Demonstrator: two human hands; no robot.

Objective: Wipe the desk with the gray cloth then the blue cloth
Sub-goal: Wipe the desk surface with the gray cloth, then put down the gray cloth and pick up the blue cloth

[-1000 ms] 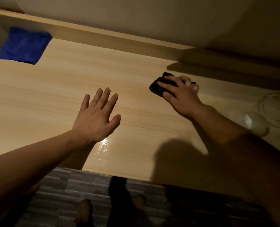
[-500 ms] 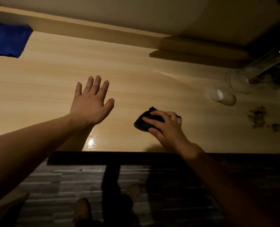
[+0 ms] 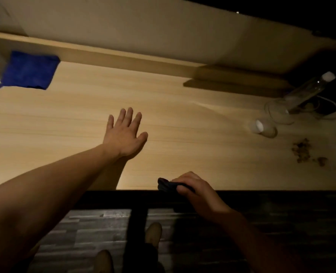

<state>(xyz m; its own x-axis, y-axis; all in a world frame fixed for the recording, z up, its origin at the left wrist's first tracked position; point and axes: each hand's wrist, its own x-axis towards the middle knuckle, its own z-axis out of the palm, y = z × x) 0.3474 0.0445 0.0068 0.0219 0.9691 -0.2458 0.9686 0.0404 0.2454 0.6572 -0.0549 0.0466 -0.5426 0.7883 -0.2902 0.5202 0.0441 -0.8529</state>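
Both arms are bare, with no sleeves. The left hand [image 3: 126,134] and right hand [image 3: 197,191] wear no rings or gloves. Tan shoes [image 3: 153,232] show below dark trousers [image 3: 137,233].

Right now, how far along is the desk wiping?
Done: nothing clearly finished. In hand: the right hand holds the gray cloth at the desk's near edge; the left hand lies flat. Left: the brown crumbs at the right, then the blue cloth, untouched in the far left corner.
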